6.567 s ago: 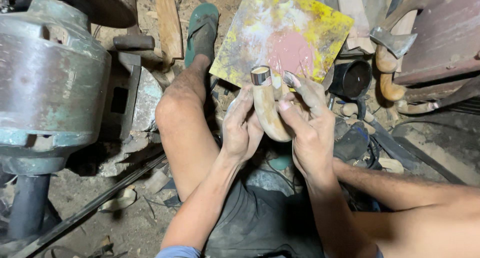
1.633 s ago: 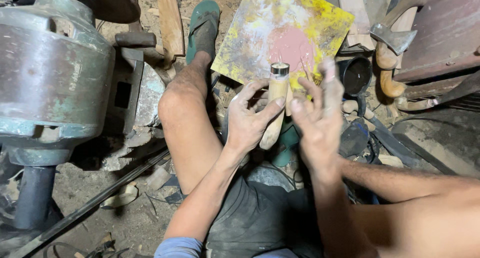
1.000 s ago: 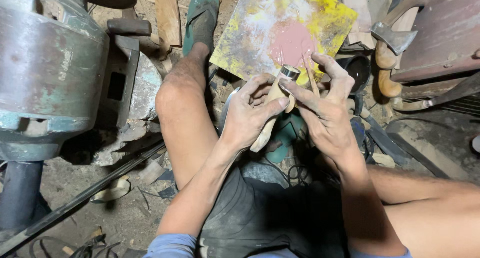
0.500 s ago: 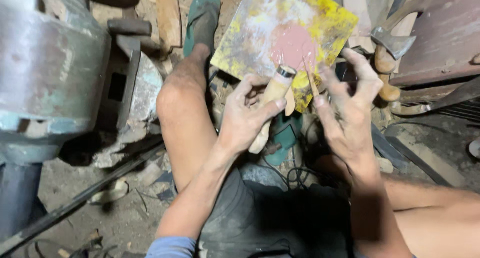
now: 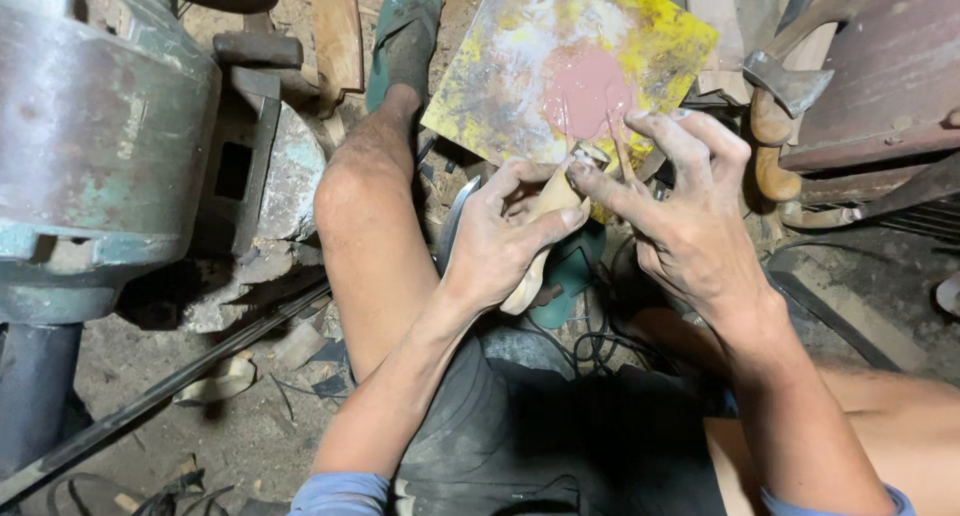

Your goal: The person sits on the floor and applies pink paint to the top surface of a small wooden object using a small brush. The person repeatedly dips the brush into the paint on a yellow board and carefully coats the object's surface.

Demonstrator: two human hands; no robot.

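Note:
My left hand grips a pale curved wooden handle with a metal ring at its upper end. My right hand pinches a thin stick smeared with pink paste, and its fingertips touch the ringed end of the handle. Just beyond lies a yellow-stained board with a blob of pink paste; the stick's far end reaches toward that blob. A grey metal blade lies beside my left hand, over my bare left knee.
A big grey-green motor housing fills the left side. A green sandal is on my left foot. A hatchet and rusty metal parts sit at the right. A long metal rod crosses the dirt floor with wood scraps.
Both hands first held the handle. My right hand then let go, took the thin stick to the pink paste, and has come back to the handle's ringed end.

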